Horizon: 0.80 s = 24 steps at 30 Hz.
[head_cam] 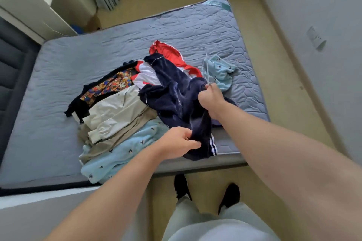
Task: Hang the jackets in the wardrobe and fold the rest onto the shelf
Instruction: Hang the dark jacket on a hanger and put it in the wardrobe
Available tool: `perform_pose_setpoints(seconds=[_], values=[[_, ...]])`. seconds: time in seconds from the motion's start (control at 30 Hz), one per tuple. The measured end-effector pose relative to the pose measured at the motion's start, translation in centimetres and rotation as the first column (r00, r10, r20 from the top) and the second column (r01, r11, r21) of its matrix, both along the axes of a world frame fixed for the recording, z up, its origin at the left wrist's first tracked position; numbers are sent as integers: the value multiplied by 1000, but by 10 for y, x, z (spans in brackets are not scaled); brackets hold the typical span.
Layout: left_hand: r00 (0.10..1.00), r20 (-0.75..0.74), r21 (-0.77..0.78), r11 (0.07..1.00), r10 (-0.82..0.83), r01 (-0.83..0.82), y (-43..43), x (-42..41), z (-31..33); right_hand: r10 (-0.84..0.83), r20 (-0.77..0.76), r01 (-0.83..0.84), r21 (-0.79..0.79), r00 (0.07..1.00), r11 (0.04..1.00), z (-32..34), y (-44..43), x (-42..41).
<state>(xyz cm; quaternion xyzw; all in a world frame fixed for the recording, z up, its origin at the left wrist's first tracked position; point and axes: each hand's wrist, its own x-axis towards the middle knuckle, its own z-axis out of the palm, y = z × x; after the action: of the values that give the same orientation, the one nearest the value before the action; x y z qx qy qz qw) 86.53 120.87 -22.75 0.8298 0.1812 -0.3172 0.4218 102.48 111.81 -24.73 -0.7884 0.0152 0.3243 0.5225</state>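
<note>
My left hand [179, 144]: fingers pinched on lower hem of navy jacket [176, 96], thumb on top, forearm reaching up from lower left. My right hand [212, 97]: fingers clenched on jacket's upper edge together with thin wire hanger [205, 64], wrist bent, arm stretched forward from right. Jacket lies on clothes pile, draped toward near edge of grey mattress [78, 60]. Beside it: cream jacket [115, 113], red-white jacket [168, 55], light blue garment [121, 154].
</note>
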Motion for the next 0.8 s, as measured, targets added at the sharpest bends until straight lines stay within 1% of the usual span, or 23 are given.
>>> perform_pose_setpoints(seconds=[0.03,0.07,0.1,0.17,0.2,0.27,0.3,0.37,0.43,0.47,0.53,0.6,0.63,0.67,0.7,0.8], values=[[999,-26,19,999,-35,35,0,0,4,36,42,-36,1,998,999,10,-9,-1],[999,-28,49,998,-36,37,4,2,9,74,75,-73,-16,994,997,21,-17,-3],[1000,-2,97,995,-2,2,10,7,14,98,114,-95,-30,989,995,33,-25,-4],[986,121,229,963,117,-142,26,22,23,119,192,-113,-39,974,993,52,-41,-6],[965,190,269,936,179,-227,34,30,26,122,204,-118,-33,971,992,62,-48,-8],[910,307,273,891,278,-364,47,49,33,194,269,-180,-73,944,981,85,-59,-10],[887,355,267,878,294,-398,49,59,37,260,322,-231,-124,911,965,98,-65,-12],[862,441,295,866,250,-403,47,78,43,355,388,-310,-177,851,934,123,-73,-14],[863,470,338,866,184,-369,38,93,48,397,428,-344,-198,812,918,143,-78,-15],[863,472,325,874,181,-361,32,99,47,403,453,-336,-224,795,915,151,-80,-16],[857,473,215,916,205,-338,16,104,45,405,510,-320,-249,758,914,163,-84,-20],[866,462,42,970,193,-239,0,101,45,375,561,-292,-236,738,927,171,-87,-23],[884,433,-53,984,177,-171,-7,101,45,364,575,-274,-241,733,931,174,-91,-23],[909,393,-126,987,139,-97,-13,102,46,356,583,-258,-248,730,934,177,-94,-24],[932,353,-169,985,80,-21,-17,103,49,347,593,-240,-255,727,937,179,-98,-24],[968,203,-143,973,-149,179,-24,108,63,289,614,-175,-239,734,955,186,-104,-24]])
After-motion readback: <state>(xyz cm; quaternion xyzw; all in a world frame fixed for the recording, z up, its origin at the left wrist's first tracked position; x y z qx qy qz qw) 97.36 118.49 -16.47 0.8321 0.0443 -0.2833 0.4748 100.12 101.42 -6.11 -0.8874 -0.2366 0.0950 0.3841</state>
